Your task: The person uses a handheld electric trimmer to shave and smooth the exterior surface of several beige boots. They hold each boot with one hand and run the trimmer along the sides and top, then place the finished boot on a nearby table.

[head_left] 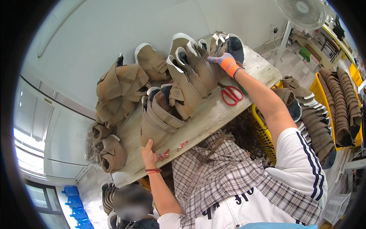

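Observation:
Several tan shoe uppers (198, 80) with white edges and dark linings stand in a slanting row on the wooden bench (198, 122). My left hand (149, 155), bare with a red bracelet at the wrist, holds the near-left shoe upper (152, 128) by its lower end, thumb on the outside; its other fingers are mostly hidden. At the row's far right, my right hand (224, 62) wears a purple and orange glove and grips a shoe upper beside a dark-lined one (235, 47). Red-handled scissors (231, 95) lie on the bench just below my right hand.
More tan uppers (122, 82) are heaped at the bench's left, with rolled ones (113, 154) near its left end. Red scraps (164, 154) lie by the front edge. Yellow baskets (318, 89) of stacked uppers stand at the right, and a white fan (301, 11) behind.

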The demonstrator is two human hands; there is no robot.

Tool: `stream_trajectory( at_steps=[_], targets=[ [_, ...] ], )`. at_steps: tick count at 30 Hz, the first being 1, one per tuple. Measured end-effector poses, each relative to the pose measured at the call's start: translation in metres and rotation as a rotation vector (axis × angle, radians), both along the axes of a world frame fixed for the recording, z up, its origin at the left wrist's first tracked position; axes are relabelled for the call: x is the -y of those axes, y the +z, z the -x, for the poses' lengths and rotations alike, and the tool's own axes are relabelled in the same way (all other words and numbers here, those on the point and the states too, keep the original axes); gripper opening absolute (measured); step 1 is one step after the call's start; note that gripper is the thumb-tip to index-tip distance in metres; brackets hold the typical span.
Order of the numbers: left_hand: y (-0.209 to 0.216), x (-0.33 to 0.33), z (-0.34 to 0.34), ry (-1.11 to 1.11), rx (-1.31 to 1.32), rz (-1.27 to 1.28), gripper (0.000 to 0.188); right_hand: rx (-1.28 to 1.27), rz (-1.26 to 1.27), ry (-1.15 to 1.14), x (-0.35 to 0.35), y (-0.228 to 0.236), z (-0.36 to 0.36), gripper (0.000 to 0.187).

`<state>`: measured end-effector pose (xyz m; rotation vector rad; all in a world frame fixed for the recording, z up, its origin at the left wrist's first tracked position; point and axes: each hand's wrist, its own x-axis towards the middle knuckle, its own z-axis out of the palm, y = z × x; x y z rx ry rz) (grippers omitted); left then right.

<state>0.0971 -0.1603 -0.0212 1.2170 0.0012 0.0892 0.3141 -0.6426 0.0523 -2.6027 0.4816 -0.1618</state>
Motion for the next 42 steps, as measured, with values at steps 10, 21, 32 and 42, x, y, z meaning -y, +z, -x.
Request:
stream_trajectory(
  at_steps=[10, 21, 32, 42],
  targets=[
    [0.025, 0.0, 0.014, 0.048, 0.024, -0.284, 0.043, 0.545, -0.079, -0.367, 0.065, -0.108, 0.116, 0.041],
    [0.068, -0.05, 0.044, 0.177, 0.13, -0.259, 0.045, 0.148, -0.032, 0.056, 0.113, -0.119, 0.072, 0.042],
    [0.118, -0.099, 0.104, 0.333, 0.122, 0.659, 0.036, 0.273, -0.617, -0.314, 0.147, -0.071, 0.181, 0.042],
    [0.151, -0.055, 0.094, 0.094, 0.086, 0.854, 0.035, 0.527, -0.648, 0.363, -0.029, 0.045, 0.259, 0.034]
  ],
)
